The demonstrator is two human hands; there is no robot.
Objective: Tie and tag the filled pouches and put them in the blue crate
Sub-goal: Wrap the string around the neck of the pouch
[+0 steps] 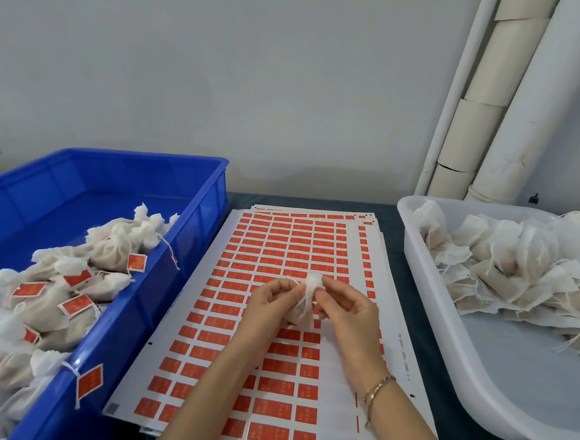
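Both hands are busy at centre. The left hand (272,301) and right hand (347,309) have their fingers curled in, pinching the gathered neck of one pouch (304,312) from either side. The pouch hangs between them, just above the label sheets (279,250). A thin string seems to run from the left fingertips, though it's too fine to be sure. There's a bracelet (376,387) on the right wrist.

The sheets sit stacked on the dark tabletop (392,234), their left edge close against the blue crate (158,313). In the crate, tagged pouches (53,292) are heaped against the near right wall, one red tag dangling over the rim; the far half of the crate floor is bare.

To the right, a narrow strip of tabletop separates the sheets from the white tub (416,263), where untied pouches (518,270) are piled at the far end.
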